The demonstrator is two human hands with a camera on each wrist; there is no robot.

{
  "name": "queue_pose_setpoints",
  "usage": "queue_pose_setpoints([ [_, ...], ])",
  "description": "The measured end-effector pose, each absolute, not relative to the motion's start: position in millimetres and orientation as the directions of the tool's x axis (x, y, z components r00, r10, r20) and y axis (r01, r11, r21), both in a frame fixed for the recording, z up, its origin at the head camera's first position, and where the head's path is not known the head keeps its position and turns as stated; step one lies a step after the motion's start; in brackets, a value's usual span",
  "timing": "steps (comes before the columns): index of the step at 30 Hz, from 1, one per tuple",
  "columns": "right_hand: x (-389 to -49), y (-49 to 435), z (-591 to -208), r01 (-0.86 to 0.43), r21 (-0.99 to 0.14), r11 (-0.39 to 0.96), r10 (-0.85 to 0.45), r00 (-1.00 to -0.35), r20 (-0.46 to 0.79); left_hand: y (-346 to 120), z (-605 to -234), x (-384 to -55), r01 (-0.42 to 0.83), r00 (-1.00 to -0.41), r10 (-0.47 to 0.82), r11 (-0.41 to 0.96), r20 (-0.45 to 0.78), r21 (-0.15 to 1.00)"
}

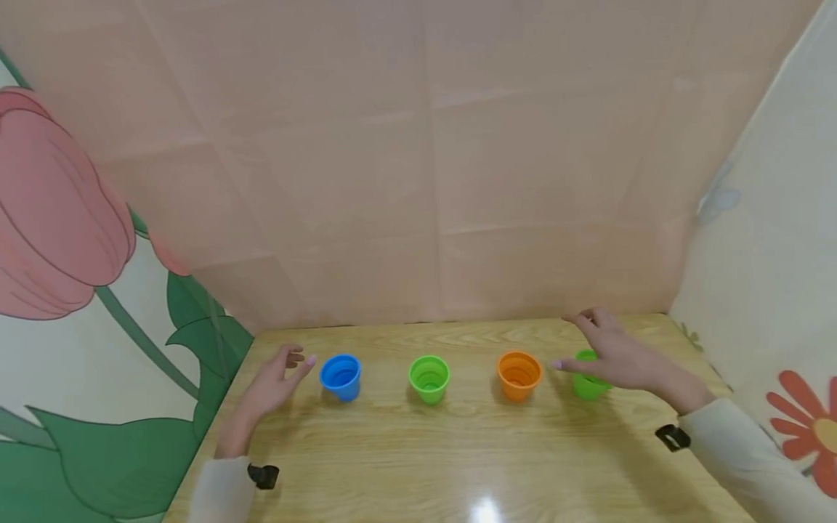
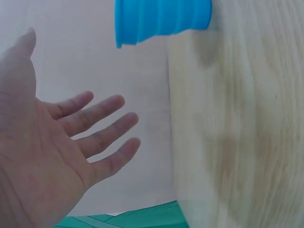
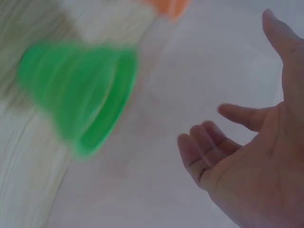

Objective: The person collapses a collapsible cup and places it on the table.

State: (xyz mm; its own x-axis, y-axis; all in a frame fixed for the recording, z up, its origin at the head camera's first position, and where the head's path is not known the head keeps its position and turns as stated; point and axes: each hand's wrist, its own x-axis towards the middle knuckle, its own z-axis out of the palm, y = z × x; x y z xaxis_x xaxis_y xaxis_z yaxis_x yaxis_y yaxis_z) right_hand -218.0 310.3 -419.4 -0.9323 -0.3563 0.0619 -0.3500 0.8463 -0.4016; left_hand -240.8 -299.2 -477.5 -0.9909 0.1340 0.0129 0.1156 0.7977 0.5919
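Four small cups would be several: a blue cup (image 1: 341, 377), a green cup (image 1: 429, 378) and an orange cup (image 1: 519, 375) stand upright in a row, with another green cup (image 1: 588, 385) at the right end. My left hand (image 1: 271, 385) hovers just left of the blue cup, fingers spread and touching nothing. In the left wrist view the blue cup (image 2: 164, 19) is apart from the fingertips (image 2: 128, 146). My right hand (image 1: 617, 356) is over the right-end green cup and partly hides it. The right wrist view shows that green cup (image 3: 78, 92), blurred, apart from the loosely bent fingers (image 3: 192, 154).
The cups stand on a wooden table (image 1: 405, 457). A pinkish-beige sheet (image 1: 418, 181) rises behind it. A wall with painted tulips (image 1: 59, 203) borders the left side, and a pale wall with a red flower (image 1: 807, 421) the right.
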Motion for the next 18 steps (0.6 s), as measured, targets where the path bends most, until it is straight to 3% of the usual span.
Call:
queue_pose_setpoints([
  [7,-206.4,263.0,-410.3,-0.431,-0.492,0.756,-0.444,-0.891,0.098,-292.0,-483.5,-233.4,0.088,-0.994,0.103,0.690,0.023,0.718],
  [18,-207.1,205.7,-419.4,-0.432,-0.695,0.574,-0.495,-0.860,0.125,-276.8,-497.6,-225.0,0.099,-0.994,0.079,0.455,0.070,0.885],
])
